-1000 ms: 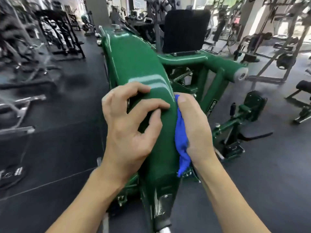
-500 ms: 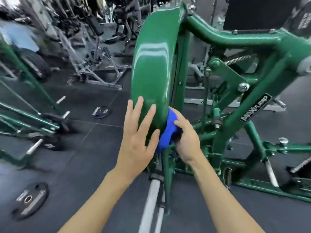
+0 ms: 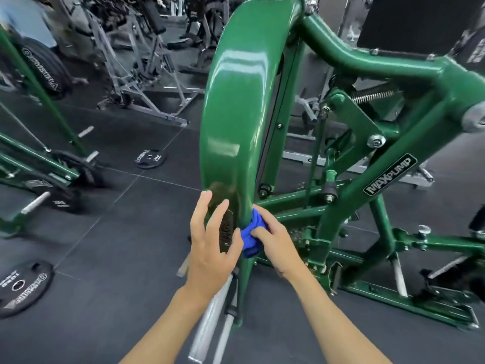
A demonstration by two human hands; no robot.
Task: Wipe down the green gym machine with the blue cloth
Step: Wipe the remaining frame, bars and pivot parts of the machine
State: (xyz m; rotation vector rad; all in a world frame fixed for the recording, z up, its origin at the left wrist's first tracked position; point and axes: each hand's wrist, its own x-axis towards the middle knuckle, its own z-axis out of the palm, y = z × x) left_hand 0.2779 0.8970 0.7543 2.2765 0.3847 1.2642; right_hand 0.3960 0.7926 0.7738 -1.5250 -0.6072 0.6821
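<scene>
Two hands meet low on the curved panel of the green gym machine (image 3: 232, 106). The right hand (image 3: 275, 245) presses the bunched blue cloth (image 3: 250, 239) to the panel's narrow right edge, fingers curled round it. Just beside it the left hand (image 3: 210, 248) rests against the face, fingers straight and slightly spread. Wiping is under way. The broad glossy face beyond probably needs long strokes upward next.

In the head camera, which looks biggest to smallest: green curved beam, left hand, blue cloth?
1. green curved beam
2. left hand
3. blue cloth, bunched and partly covered by the right hand
</scene>
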